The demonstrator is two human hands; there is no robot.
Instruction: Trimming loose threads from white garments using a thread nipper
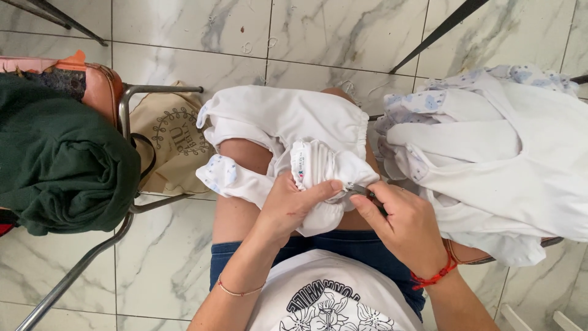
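Garment [288, 132]: I'm pinching its bunched fabric in my left hand [293, 205].
Right hand [401, 224]: closing on a small metal tool [361, 190].
Risk: I'm judging the tip may nick fabric or thumb.

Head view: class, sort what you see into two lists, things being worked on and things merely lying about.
In use: white garment on the lap; small metal tool; left hand; right hand.

Lying about: green cloth; beige bag; white clothes pile; metal chair.

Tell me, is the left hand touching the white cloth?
Touching. The head view shows the left hand pinching a bunched fold of the white cloth on the lap, thumb pressed right against the fabric with no gap.
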